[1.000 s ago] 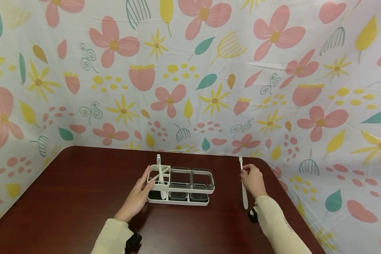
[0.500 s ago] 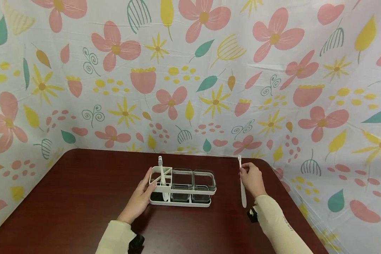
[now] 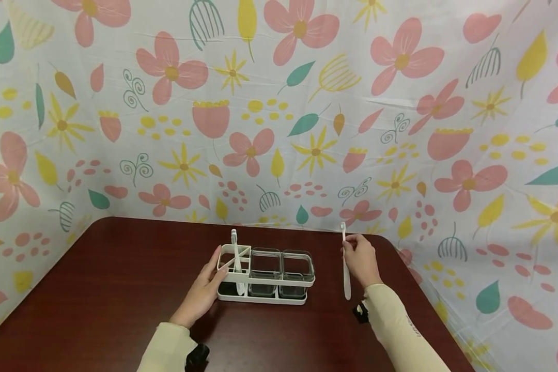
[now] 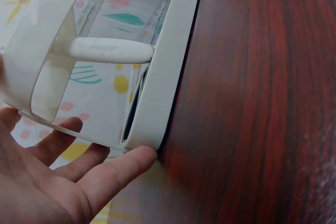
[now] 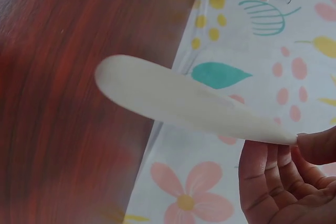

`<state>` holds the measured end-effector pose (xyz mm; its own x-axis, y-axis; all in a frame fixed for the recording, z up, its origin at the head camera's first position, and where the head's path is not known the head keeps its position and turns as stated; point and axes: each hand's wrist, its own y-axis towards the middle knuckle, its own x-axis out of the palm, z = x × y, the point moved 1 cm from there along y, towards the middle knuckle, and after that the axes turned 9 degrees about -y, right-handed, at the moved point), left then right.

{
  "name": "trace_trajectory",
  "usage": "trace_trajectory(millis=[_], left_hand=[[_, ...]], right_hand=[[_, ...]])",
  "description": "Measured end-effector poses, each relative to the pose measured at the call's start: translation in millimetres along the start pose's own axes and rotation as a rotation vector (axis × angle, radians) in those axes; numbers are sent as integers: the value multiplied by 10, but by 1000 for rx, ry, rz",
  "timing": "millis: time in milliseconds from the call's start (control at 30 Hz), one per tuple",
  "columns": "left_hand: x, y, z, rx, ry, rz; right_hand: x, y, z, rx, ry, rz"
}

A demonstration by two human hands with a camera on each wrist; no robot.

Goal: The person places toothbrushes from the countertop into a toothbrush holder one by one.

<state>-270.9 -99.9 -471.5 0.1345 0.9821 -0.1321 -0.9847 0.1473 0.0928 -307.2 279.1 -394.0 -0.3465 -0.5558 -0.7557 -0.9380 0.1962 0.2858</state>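
Observation:
A white toothbrush holder (image 3: 274,281) stands on the table, with two clear square cups (image 3: 266,290) in its middle and right places. One white toothbrush (image 3: 237,261) leans in the divided left compartment; its handle (image 4: 110,50) reaches the base in the left wrist view. My left hand (image 3: 199,295) holds the left end of the holder, thumb at the front and fingers at the side. To the right, my right hand (image 3: 362,261) pinches a second white toothbrush (image 3: 346,281) between thumb and fingers, bristle head up. Its broad handle end (image 5: 157,90) hangs free in the right wrist view.
The dark red-brown table (image 3: 121,279) has a rounded far edge. A white curtain (image 3: 279,77) with printed flowers and leaves hangs directly behind it and along the sides. Black wrist straps (image 3: 197,356) are worn below both sleeves.
My right hand has moved a little left toward the holder and slightly up with the toothbrush, which now stands more upright. My left hand keeps its place on the holder.

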Motion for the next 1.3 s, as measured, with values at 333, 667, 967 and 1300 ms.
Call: trace_trajectory(millis=[333,667,967,1300], left_hand=[[6,-5,-5,19,13,9],[13,-20,27,27,4,14],[25,0,-11,29,14,18],[0,4,-21,29,14,11]], right_hand=[[41,15,-148,-32,5,17],[24,17,-249,-35,35,-12],[39,12,-318,-42,47,-21],[50,13,-407,-54,93,-14]])
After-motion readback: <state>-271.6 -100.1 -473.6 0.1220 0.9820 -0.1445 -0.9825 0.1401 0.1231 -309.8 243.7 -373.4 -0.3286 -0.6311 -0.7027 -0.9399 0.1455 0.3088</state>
